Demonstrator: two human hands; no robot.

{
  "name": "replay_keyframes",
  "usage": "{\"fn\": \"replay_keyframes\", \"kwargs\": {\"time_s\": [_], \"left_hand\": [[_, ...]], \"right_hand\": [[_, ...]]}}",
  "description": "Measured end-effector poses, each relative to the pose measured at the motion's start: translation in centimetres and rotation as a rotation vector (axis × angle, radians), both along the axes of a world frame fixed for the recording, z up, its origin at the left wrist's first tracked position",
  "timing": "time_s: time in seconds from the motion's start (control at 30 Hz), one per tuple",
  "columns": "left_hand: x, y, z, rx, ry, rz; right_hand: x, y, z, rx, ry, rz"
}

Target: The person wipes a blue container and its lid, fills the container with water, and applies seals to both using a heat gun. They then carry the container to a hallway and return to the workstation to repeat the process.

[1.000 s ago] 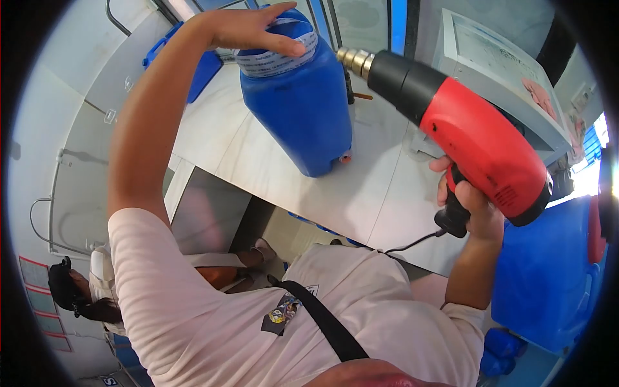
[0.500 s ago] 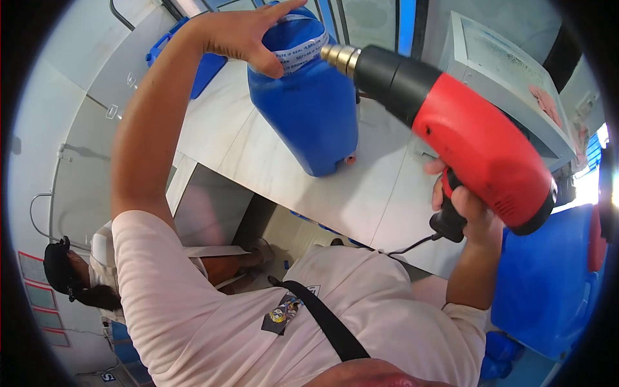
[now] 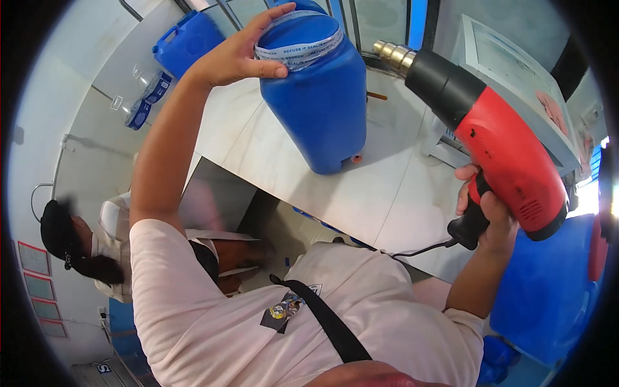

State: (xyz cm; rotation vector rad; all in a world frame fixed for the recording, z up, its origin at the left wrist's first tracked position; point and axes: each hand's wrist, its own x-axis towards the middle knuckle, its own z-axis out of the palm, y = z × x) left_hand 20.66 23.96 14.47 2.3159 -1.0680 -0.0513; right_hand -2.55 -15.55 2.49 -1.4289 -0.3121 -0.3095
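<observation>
A blue water jug [image 3: 316, 113] stands upright on the light table. Around its wide blue cap [image 3: 302, 31] runs a clear printed seal band [image 3: 303, 54], loose-looking, with "refuse if seal is broken" on it. My left hand [image 3: 235, 59] grips the cap and band from the left, thumb at the front and fingers round the far side. In my right hand [image 3: 495, 218] is a red and black heat gun [image 3: 509, 151], held by its handle. Its metal nozzle [image 3: 394, 57] points left toward the cap, a short gap away from the band.
Behind the left arm sits another blue jug [image 3: 187, 48], with clear bottles [image 3: 155, 87] beside it. A white cabinet [image 3: 509, 71] is at the right. Large blue containers [image 3: 545, 284] stand lower right. A person in a black cap [image 3: 59, 229] is at left. The power cord [image 3: 422, 249] crosses the table edge.
The heat gun has moved right, its nozzle now farther from the band. My left hand has settled closer around the cap. The view has shifted slightly.
</observation>
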Motion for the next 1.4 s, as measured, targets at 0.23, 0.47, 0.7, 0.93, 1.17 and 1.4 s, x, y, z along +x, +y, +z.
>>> {"fn": "replay_keyframes", "kwargs": {"time_s": [0.23, 0.47, 0.7, 0.93, 1.17, 1.4], "left_hand": [[-4.5, -1.9, 0.3, -0.016, -0.137, 0.16], [-5.0, -3.0, -1.7, -0.231, -0.227, 0.334], [-3.6, -1.9, -2.2, -0.241, -0.23, 0.307], [-2.6, -0.8, -1.9, -0.424, 0.094, 0.163], [-2.0, -1.7, -1.7, -0.619, 0.259, 0.314], [-2.4, -1.4, -1.6, -0.642, 0.258, 0.33]], "right_hand": [[0.0, 1.2, 1.4, 0.012, -0.027, 0.034], [-0.1, 2.1, 1.5, -0.12, -0.076, 0.083], [0.1, 2.3, 2.0, -0.07, -0.015, 0.115], [0.7, 2.0, 2.0, -0.019, -0.031, 0.126], [0.8, 2.8, 3.2, 0.029, -0.038, 0.006], [0.2, 0.2, 2.0, -0.175, -0.034, 0.067]]}}
